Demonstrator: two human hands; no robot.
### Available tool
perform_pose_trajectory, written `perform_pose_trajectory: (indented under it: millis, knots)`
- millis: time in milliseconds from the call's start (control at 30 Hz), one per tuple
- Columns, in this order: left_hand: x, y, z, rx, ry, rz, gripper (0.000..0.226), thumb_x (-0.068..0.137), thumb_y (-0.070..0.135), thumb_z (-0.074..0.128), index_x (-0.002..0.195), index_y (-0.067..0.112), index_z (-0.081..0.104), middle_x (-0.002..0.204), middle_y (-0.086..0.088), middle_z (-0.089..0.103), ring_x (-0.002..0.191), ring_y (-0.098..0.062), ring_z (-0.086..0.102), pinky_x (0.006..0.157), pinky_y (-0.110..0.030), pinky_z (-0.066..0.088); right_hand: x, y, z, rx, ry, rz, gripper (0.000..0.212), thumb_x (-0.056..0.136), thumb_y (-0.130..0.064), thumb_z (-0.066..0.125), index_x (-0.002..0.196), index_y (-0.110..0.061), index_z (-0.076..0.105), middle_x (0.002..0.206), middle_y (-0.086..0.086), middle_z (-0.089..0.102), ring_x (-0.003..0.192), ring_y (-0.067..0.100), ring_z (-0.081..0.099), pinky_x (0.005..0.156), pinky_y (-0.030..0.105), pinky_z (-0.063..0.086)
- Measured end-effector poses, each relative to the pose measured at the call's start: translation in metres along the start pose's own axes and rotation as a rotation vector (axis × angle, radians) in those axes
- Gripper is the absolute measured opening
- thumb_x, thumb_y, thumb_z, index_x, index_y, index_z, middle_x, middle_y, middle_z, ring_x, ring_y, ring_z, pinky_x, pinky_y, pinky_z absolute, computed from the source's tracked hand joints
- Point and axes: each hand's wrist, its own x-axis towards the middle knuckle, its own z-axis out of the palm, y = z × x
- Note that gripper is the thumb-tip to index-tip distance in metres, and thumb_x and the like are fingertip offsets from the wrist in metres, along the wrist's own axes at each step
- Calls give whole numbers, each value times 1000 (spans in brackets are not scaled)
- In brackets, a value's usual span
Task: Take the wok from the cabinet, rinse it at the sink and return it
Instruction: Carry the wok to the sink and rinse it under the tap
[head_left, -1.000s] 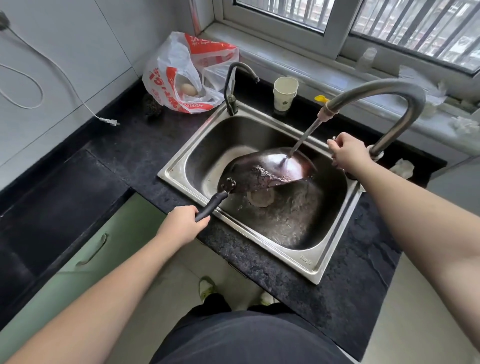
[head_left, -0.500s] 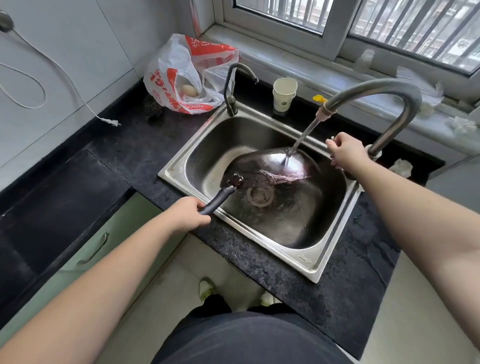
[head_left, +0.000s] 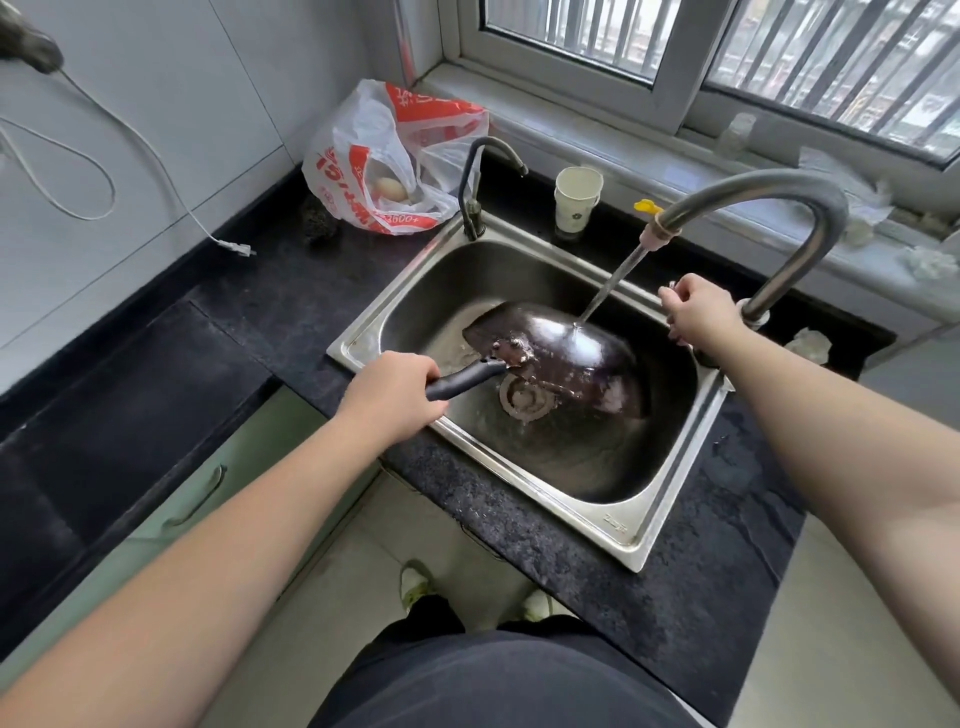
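Currently the left hand (head_left: 392, 397) is gripping the wok (head_left: 561, 358) handle, the wok tilting over the sink (head_left: 613, 535), handle pointing back-left; the right hand (head_left: 698, 314) is clenching the tap lever.

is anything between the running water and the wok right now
Nothing visible. The stream from the large faucet falls straight onto the wok, which the left hand holds by its handle over the sink. The right hand sits off to the side at the faucet's base.
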Motion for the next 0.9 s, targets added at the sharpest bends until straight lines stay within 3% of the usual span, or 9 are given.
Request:
perform_pose_trajectory:
  millis: [133, 233, 467, 600, 800, 900]
  knots:
    - [-5, 9, -4, 136, 211, 72, 21, 83, 39, 66, 100, 26, 70, 88, 2, 71, 85, -23, 65, 58, -27, 38, -2, -1, 0, -20, 3, 4, 27, 100, -39, 49, 89, -14, 50, 88, 18, 70, 54, 21, 62, 48, 24, 41]
    - [-3, 15, -4, 49, 308, 161, 21, 81, 34, 71, 98, 24, 72, 90, 2, 71, 86, -24, 66, 60, -28, 41, -1, 0, 0, -27, 10, -1, 28, 100, -39, 49, 90, -13, 52, 88, 17, 70, 54, 20, 62, 47, 24, 41]
    - [0, 20, -7, -114, 261, 255, 25, 77, 21, 78, 100, 14, 72, 95, -3, 70, 90, -25, 64, 78, -36, 50, 0, 0, 1, -7, 15, -4, 27, 99, -39, 50, 86, -15, 50, 87, 16, 68, 57, 22, 64, 50, 26, 48]
    - [0, 17, -12, -171, 272, 285, 31, 76, 18, 79, 104, 9, 71, 100, -6, 71, 95, -25, 65, 83, -36, 52, 1, 2, 2, -2, 28, -20, 27, 98, -38, 51, 85, -14, 51, 86, 18, 69, 61, 26, 67, 62, 39, 60]
    - [3, 9, -10, -188, 287, 200, 35, 77, 27, 81, 106, 9, 73, 98, -7, 73, 94, -26, 66, 81, -35, 52, 0, 2, 2, 1, 34, -25, 27, 98, -39, 50, 88, -13, 51, 86, 17, 69, 58, 24, 65, 68, 43, 61]
    - [3, 1, -9, -204, 303, 133, 34, 78, 32, 80, 106, 13, 74, 94, -6, 74, 91, -24, 66, 75, -27, 46, -1, 3, 4, 3, 44, -32, 27, 97, -40, 51, 83, -17, 49, 81, 14, 68, 61, 27, 67, 75, 47, 60]
